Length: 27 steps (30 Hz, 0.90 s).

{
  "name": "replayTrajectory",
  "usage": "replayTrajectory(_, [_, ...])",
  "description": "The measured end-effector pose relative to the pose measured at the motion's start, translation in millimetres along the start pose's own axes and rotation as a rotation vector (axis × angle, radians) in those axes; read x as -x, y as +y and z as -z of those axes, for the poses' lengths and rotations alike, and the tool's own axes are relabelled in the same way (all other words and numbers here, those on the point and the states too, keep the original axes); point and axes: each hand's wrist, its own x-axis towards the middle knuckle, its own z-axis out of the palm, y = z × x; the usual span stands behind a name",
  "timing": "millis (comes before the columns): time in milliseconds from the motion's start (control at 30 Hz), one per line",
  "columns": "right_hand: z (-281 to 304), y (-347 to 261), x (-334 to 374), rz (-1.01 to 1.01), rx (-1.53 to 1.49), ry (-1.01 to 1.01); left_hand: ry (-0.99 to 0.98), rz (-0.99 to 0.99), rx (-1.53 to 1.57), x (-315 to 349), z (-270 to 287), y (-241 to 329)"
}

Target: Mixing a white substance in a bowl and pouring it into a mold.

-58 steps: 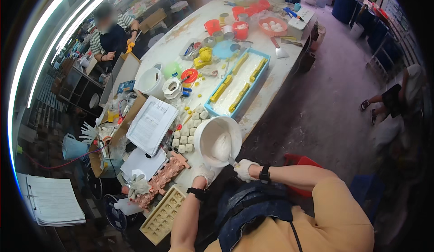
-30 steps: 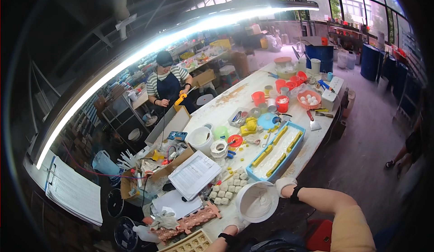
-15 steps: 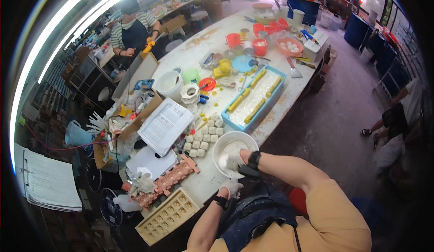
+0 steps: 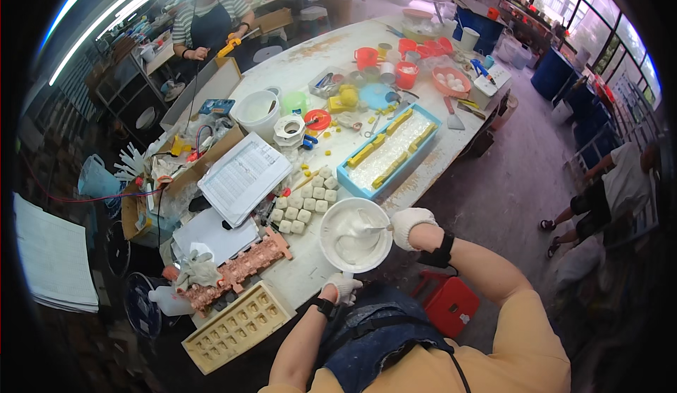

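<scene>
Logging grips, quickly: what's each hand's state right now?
Left hand: at the white bucket's near edge; grip can't be told.
Right hand: closed on a mixing tool in the bucket.

White bucket (image 4: 326, 243), off-white mix (image 4: 349, 250) in it; white gloves (image 4: 405, 221) on both left hand (image 4: 342, 289) and right hand (image 4: 412, 229), black wristbands (image 4: 443, 250). Tray (image 4: 393, 183) light blue with yellow strips (image 4: 365, 153), blocks (image 4: 303, 215) off-white, slotted mould (image 4: 201, 357) cream, lumpy bar (image 4: 243, 269) salmon pink, stool (image 4: 447, 304) red, tabletop (image 4: 300, 33) whitish with brown patches. Wearer: navy apron (image 4: 377, 326), tan top (image 4: 451, 370); co-worker (image 4: 211, 23): dark/white striped sleeves (image 4: 235, 5).
</scene>
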Motion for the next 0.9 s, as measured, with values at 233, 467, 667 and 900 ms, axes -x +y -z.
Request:
replayTrajectory(233, [-40, -21, -114, -0.018, -0.267, 0.250, 0.014, -0.030, -0.007, 4, 0, 9])
replayTrajectory(467, [-13, -24, -138, -0.019, -0.523, 0.290, -0.011, -0.035, -0.027, 3, 1, 14])
replayTrajectory(667, [-34, -61, -118, 0.171, -0.341, 0.147, -0.067, -0.015, 0.049, 6, 11, 14])
replayTrajectory(900, [-5, -17, -53, 0.184, -0.517, -0.161, -0.078, -0.031, 0.071, 7, 10, 10])
